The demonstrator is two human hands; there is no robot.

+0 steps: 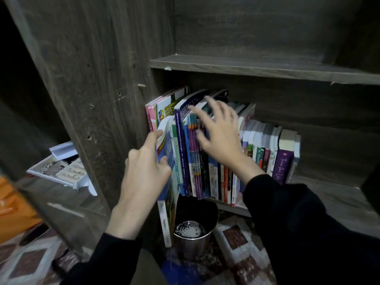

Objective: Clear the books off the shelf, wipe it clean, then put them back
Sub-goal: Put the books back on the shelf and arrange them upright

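The left hand (144, 169) has its grip clamped on a blue book (171, 177) to pull it off the shelf (329, 194), while just beside that grip the right hand (220, 130), fingers apart, reaches over the other books (267, 153), maybe to stop them falling.

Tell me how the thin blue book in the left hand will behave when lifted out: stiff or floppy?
Probably floppy: the blue book is thin and seems soft-covered, and its top corner curls beside the left hand. It looks light, so one hand should do. The neighbouring books lean and may tip into the gap.
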